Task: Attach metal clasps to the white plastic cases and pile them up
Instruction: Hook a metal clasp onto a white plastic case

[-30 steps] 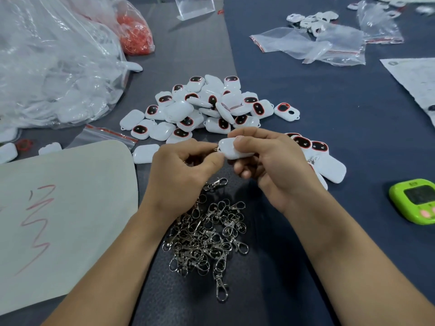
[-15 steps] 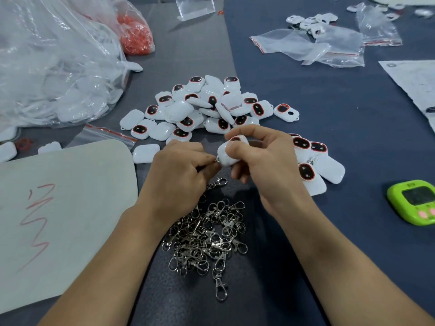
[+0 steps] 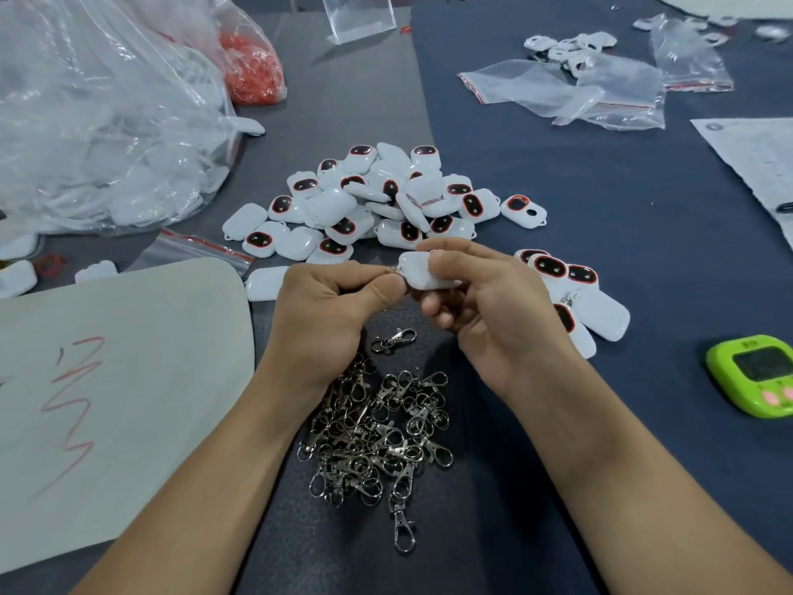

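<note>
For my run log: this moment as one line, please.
step: attaching | left hand: pinches metal clasp | right hand: holds white case | loose clasps: heap under wrists | other cases: pile beyond hands

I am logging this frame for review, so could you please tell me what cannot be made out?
Head view only.
Clasp: nearly hidden in the left hand; hooked to the held case or not, unclear.
Green timer: cut by the right edge, display too small.
Large bag: contents blurred by plastic.

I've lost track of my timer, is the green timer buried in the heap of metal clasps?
No, the green timer lies alone on the dark mat, well right of the clasp heap.
</note>
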Demonstrator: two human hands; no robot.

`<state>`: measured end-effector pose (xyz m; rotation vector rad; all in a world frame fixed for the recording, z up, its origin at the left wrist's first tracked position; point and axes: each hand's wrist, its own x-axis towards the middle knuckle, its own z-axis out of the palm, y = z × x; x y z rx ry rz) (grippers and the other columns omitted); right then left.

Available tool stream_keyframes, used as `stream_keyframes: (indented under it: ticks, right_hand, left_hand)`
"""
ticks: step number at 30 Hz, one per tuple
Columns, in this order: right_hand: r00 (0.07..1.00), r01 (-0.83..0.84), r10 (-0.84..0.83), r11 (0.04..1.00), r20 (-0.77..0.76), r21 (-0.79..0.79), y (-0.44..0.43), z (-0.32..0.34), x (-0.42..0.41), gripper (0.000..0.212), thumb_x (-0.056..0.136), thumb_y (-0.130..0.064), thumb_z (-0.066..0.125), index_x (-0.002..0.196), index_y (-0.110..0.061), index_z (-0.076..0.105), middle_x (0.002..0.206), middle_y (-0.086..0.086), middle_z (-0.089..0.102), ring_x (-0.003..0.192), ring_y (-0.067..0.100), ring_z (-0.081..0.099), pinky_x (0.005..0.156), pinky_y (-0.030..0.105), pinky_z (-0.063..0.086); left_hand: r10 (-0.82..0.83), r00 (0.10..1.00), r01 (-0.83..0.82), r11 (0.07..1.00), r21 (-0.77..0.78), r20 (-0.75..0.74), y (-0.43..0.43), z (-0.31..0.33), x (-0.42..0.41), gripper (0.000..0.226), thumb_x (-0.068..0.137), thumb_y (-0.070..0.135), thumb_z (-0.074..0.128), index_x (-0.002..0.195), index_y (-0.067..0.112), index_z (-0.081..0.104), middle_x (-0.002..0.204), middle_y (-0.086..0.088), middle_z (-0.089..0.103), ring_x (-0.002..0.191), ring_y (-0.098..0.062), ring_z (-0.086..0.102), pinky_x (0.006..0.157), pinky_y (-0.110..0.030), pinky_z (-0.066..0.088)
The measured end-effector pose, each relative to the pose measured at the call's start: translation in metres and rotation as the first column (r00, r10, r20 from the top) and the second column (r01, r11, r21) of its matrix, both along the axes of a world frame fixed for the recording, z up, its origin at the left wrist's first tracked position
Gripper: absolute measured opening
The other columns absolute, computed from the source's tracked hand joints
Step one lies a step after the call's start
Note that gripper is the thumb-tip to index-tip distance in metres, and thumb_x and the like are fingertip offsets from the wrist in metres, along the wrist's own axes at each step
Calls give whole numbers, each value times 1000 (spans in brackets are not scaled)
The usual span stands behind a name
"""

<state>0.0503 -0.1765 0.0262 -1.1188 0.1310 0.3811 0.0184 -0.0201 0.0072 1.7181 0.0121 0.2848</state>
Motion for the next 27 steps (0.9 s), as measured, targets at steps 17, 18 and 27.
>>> stream_keyframes:
  ticks: [17,18,27]
  right_hand:
    - [999,53,-53,998,5,-40,3,-3,0,16,97,0,56,94,-7,71,67,10,70,43,14,54,39,20,38]
    - [999,39,-39,999,-18,-25,2,-3,1,17,97,-1,56,95,-7,72,68,10,70,44,14,53,39,20,37]
    - [1000,15,-16,999,-23,-47,-5,-2,5,20,96,-1,55,91,-7,73,70,11,70,49,15,50,40,20,33]
  left_hand:
    - [12,998,-2,987,161,-61,1,0,2,23,86,19,78,81,41,80,77,11,77,70,-1,67,70,-21,55]
    - [-15,997,24,993,120,-74,2,1,2,20,85,19,78,84,39,81,79,10,78,73,-2,68,72,-21,56]
    - [-47,997,56,984,171,-57,6,0,2,15,84,23,80,83,38,81,81,13,78,79,-3,73,72,-15,54]
